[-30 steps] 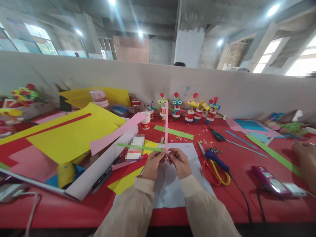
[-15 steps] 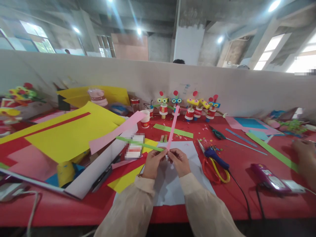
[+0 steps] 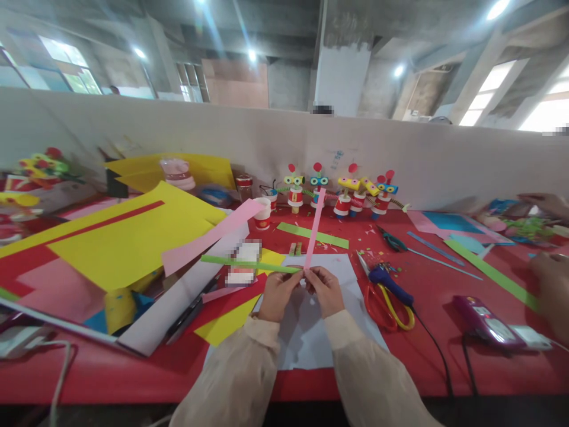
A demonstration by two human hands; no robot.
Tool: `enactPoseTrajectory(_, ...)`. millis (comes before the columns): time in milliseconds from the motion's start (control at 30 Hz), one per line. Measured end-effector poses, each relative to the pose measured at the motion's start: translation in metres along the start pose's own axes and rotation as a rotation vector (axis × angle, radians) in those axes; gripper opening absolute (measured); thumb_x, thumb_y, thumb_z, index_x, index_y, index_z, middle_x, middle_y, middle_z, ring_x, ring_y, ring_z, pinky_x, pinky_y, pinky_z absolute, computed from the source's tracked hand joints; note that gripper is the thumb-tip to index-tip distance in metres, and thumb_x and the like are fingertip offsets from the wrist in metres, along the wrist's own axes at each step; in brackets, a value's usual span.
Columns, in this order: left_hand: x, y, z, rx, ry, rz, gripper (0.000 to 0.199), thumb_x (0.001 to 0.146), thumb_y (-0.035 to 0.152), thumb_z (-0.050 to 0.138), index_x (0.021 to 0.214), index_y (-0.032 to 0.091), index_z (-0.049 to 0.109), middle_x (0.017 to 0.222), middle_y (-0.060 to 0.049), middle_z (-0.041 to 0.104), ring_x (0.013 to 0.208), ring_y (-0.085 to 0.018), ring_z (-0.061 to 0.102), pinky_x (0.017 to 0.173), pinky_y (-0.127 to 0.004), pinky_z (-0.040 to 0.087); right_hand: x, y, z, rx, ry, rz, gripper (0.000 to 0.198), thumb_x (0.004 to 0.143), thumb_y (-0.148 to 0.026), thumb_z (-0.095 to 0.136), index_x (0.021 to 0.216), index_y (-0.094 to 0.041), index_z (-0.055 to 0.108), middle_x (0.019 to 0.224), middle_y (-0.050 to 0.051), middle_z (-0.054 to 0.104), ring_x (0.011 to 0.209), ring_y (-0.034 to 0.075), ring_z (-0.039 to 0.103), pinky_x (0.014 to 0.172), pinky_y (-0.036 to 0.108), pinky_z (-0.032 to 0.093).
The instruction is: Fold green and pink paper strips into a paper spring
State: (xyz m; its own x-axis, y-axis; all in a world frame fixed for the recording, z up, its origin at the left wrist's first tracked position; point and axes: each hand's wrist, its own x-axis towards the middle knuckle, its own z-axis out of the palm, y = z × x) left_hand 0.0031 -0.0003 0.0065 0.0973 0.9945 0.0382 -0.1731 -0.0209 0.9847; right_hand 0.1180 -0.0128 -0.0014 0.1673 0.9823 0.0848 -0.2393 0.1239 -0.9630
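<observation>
A green paper strip and a pink paper strip meet end to end at an angle between my hands. Closed on the joined ends, my left hand pinches at the green strip's end. My right hand pinches the same corner, at the foot of the pink strip. Green points out to the left and pink points away from me. Beneath the hands lies a white paper sheet. Small folded paper pieces rest just beyond my fingers.
Scissors and a blue glue gun lie to the right, near a purple device. Several paper-cup figures stand along the back partition. Yellow sheets cover the left. Another person's hand is at the right edge.
The green strip's free end has swung slightly left and down; the pink strip leans a little more right. My hands keep their pinch. At far right, another person's second hand has come into view.
</observation>
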Motion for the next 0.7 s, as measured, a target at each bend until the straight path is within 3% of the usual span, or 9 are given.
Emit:
enactPoseTrajectory(133,0.002,-0.005,0.000,-0.029,0.008,0.003,0.024,0.062,0.035,0.071,0.054,0.013,0.063,0.049,0.002,0.052,0.049,-0.009,0.042,0.048,-0.022,0.031,0.001,0.000,0.000,0.040,-0.014,0.007,0.026,0.066,-0.042,0.068,0.064,-0.017,0.061,0.048,-0.005,0.050,0.042,0.007,0.041,0.043,0.021,0.030)
enactPoseTrajectory(300,0.003,-0.006,0.000,0.008,-0.037,0.004,0.021,0.058,0.033,0.072,0.066,0.014,0.069,0.059,-0.002,0.063,0.057,-0.014,0.052,0.055,-0.024,0.040,0.003,0.002,-0.001,0.056,0.012,0.009,0.026,0.066,-0.041,0.067,0.063,-0.018,0.057,0.044,-0.007,0.046,0.041,0.006,0.036,0.041,0.021,0.026)
enactPoseTrajectory(433,0.002,-0.003,0.001,0.052,-0.019,0.014,0.019,0.061,0.031,0.069,0.052,0.015,0.066,0.050,-0.002,0.059,0.052,-0.013,0.050,0.051,-0.024,0.038,0.004,0.004,-0.003,0.014,0.027,0.009,0.024,0.067,-0.041,0.066,0.064,-0.019,0.056,0.044,-0.008,0.045,0.042,0.007,0.035,0.042,0.021,0.026)
enactPoseTrajectory(600,-0.001,0.005,0.006,-0.191,-0.006,-0.116,0.016,0.057,0.027,0.072,0.065,0.013,0.071,0.058,-0.005,0.066,0.053,-0.014,0.056,0.053,-0.024,0.042,0.004,0.003,-0.002,0.031,0.017,0.004,0.025,0.065,-0.041,0.067,0.063,-0.019,0.054,0.047,-0.007,0.047,0.042,0.007,0.035,0.042,0.021,0.025)
enactPoseTrajectory(700,-0.001,0.007,0.008,-0.331,-0.013,-0.194,0.016,0.052,0.023,0.076,0.062,0.013,0.070,0.061,-0.005,0.068,0.055,-0.012,0.058,0.056,-0.024,0.045,0.004,0.001,-0.001,0.019,-0.005,-0.001,0.026,0.065,-0.042,0.066,0.063,-0.019,0.054,0.050,-0.006,0.051,0.042,0.007,0.035,0.041,0.021,0.025)
